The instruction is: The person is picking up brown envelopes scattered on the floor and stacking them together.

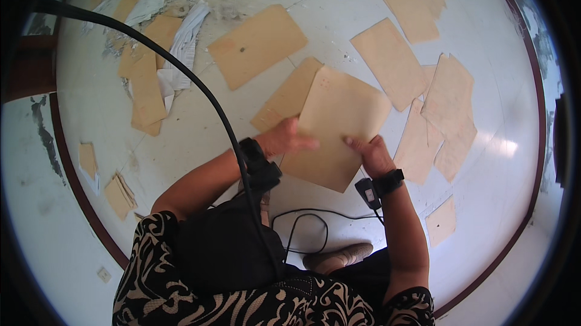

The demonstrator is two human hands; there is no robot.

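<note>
A tan kraft-paper envelope (340,105), with faint reddish marks near its far left corner, is held over the floor in front of me. My left hand (285,137) grips its left edge, thumb stretched across the top face and the other fingers partly hidden. On the right edge, my right hand (376,155) pinches it with the thumb on top and fingers behind. Another tan envelope (279,103) lies on the floor, partly covered by the held one. Just beyond it rests a flat envelope (257,46) with a small dark spot.
More tan envelopes (388,62) lie scattered on the pale floor (200,108), some overlapping at the right (448,93). Crumpled white paper (184,38) and scraps litter the far left. A black cable (209,93) crosses the view; another loops near my shoe (339,257).
</note>
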